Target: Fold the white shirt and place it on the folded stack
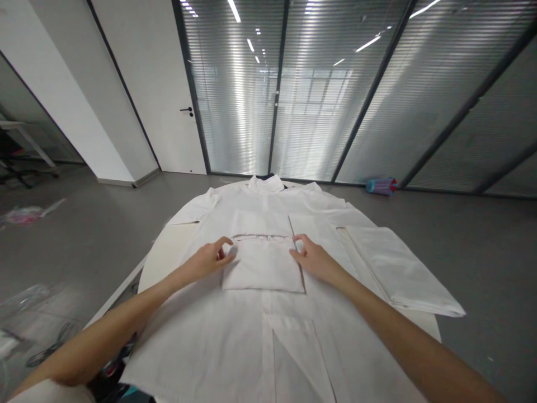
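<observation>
A white long coat (247,330) with a stand-up collar lies spread over a pale round table (161,254). On its middle rests a folded white cloth rectangle (264,268), with a slightly gathered fold line across its upper part. At that piece's left edge is my left hand (208,258), its thumb and forefinger apart. My right hand (315,259) is at the opposite edge, fingertips touching or just over the cloth, thumb and forefinger spread. Neither hand visibly grips fabric. Below, a pocket-like panel (296,347) shows on the coat front.
A folded white cloth bundle (403,268) overhangs the table's right side. Plastic wrapping (25,299) and a dark cable (50,344) lie on the floor at left. A blue and pink basket (381,186) lies by the glass partition (319,95). A white door (155,84) stands behind.
</observation>
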Action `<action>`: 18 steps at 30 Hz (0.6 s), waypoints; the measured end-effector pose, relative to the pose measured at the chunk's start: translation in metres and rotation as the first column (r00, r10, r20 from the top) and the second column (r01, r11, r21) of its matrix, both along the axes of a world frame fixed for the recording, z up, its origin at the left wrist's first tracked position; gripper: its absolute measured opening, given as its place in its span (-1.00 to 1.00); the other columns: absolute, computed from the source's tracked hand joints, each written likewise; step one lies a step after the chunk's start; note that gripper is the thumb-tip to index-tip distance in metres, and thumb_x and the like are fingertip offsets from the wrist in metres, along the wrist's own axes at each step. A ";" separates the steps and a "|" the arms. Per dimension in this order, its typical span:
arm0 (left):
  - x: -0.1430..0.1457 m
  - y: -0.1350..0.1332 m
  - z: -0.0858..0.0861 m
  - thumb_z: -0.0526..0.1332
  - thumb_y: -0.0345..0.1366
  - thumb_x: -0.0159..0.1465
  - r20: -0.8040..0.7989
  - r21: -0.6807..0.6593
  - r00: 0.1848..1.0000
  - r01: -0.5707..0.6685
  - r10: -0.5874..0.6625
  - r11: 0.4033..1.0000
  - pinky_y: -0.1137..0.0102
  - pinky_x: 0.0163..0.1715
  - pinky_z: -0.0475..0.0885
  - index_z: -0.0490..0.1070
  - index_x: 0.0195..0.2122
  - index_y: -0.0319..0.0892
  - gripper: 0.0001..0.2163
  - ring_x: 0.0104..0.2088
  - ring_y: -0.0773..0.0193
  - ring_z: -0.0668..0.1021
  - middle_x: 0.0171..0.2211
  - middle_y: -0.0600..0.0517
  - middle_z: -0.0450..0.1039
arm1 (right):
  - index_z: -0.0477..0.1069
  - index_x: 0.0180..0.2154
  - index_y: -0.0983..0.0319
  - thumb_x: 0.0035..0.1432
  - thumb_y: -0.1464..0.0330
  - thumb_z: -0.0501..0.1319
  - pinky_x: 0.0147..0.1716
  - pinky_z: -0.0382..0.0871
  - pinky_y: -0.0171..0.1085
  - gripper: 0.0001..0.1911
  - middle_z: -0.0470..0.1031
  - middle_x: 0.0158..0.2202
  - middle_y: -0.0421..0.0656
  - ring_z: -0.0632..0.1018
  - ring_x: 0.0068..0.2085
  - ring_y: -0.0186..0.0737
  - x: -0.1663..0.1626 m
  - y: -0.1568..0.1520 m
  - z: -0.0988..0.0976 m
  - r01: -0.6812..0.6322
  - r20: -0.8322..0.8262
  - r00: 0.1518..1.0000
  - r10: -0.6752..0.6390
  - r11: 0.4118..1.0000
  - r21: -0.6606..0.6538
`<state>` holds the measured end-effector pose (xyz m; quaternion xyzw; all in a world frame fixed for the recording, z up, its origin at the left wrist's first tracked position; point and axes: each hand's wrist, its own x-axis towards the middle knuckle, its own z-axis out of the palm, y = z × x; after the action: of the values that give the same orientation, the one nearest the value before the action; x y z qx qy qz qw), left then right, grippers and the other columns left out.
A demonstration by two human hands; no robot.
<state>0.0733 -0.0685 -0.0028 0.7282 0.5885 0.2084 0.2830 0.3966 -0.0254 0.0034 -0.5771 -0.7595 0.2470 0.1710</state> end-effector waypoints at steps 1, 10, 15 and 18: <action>-0.006 -0.012 -0.001 0.21 0.02 0.28 0.086 -0.147 0.996 0.042 -0.029 0.988 0.41 -0.53 0.36 0.35 0.09 -0.06 -0.57 -0.54 0.26 0.48 -0.47 0.09 0.44 | 0.29 0.13 0.23 0.29 0.22 0.13 -0.44 0.24 -0.28 -0.58 0.39 -0.55 -0.28 0.47 -0.49 -0.19 0.007 -0.013 -0.002 -0.048 -0.054 0.998 0.043 0.995 -0.084; -0.005 -0.045 -0.020 0.42 -0.08 0.07 0.464 -0.310 0.881 0.058 0.097 0.949 0.52 -0.66 0.24 0.38 0.12 -0.12 -0.41 -0.55 0.42 0.41 -0.37 0.13 0.29 | 0.23 0.17 0.23 0.19 0.29 0.14 -0.43 0.21 -0.29 -0.49 0.28 -0.52 -0.34 0.37 -0.48 -0.27 0.013 -0.057 -0.031 -0.090 -0.352 0.934 0.058 0.993 -0.075; -0.007 -0.047 -0.025 0.39 -0.04 0.12 0.409 -0.299 0.911 0.070 0.061 0.952 0.50 -0.64 0.21 0.49 0.07 -0.23 -0.46 -0.62 0.46 0.33 -0.49 0.15 0.24 | 0.42 -0.04 0.20 0.19 0.35 0.14 -0.40 0.25 -0.30 -0.71 0.28 -0.50 -0.30 0.38 -0.46 -0.28 0.017 -0.063 -0.035 -0.113 -0.298 0.951 0.085 0.991 -0.076; -0.007 -0.047 -0.015 0.35 -0.02 0.18 0.250 -0.049 0.966 0.075 -0.061 0.996 0.42 -0.51 0.41 0.59 -0.05 -0.14 -0.60 -0.51 0.40 0.45 -0.27 0.00 0.36 | 0.49 -0.08 0.21 0.24 0.36 0.14 -0.30 0.34 -0.22 -0.75 0.37 -0.43 -0.20 0.44 -0.39 -0.22 0.014 -0.065 -0.028 -0.115 -0.119 0.986 0.119 0.993 0.040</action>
<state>0.0659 -0.1156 -0.0177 0.7076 0.5289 0.2710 0.3823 0.4109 -0.0904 -0.0246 -0.5124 -0.7842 0.2789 0.2114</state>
